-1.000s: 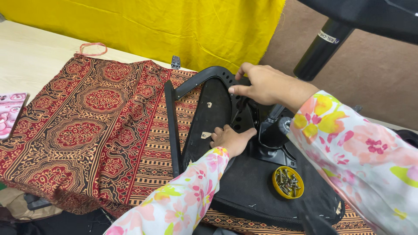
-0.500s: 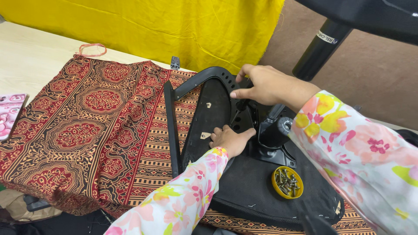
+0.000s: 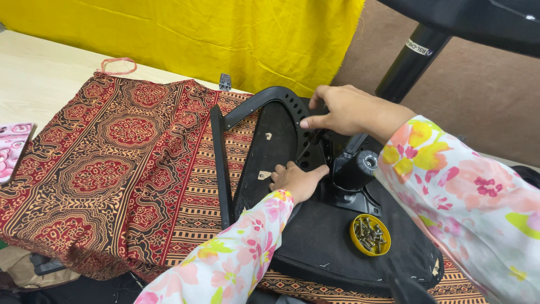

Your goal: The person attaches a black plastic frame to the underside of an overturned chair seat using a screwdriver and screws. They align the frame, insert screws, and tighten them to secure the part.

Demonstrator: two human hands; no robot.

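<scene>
Two hands are seen at work on an upturned black chair seat (image 3: 315,247) laid on a red patterned cloth (image 3: 112,169); both sleeves are floral

Nearest, just right of the left forearm, a small yellow cap (image 3: 370,234) filled with screws is set on the seat's underside, within easy reach of either hand

Left hand (image 3: 297,181): laid palm down on the seat's underside, fingers loosely curled and kept together, the index finger stretched toward the black metal bracket (image 3: 351,180) just to its right. Whether anything is pinched beneath the fingers cannot be told

Between the two hands, a black plastic armrest frame (image 3: 264,112) is stood against the seat edge; its perforated mounting plate (image 3: 306,143) is held close above the left hand's fingertips

Right hand (image 3: 343,110): placed further off, above the left, closed over the top of the armrest plate, thumb and index finger pressed on its edge. The plate is judged to be steadied by this grip, not lifted

Beyond the right hand, a black column (image 3: 408,62) of another chair and a yellow cloth (image 3: 225,39) are noted. Far left of both hands, a pink phone case (image 3: 12,149) is lying at the cloth's edge

Step in hand, as judged: the armrest plate is being lined up against the seat underside, before fastening. No screw is seen seated in the holes

Next move, as judged: holes are to be matched to the seat's inserts while the right hand's hold is kept firm, and a screw is to be taken from the cap; a slip of the plate would lose the alignment
</scene>
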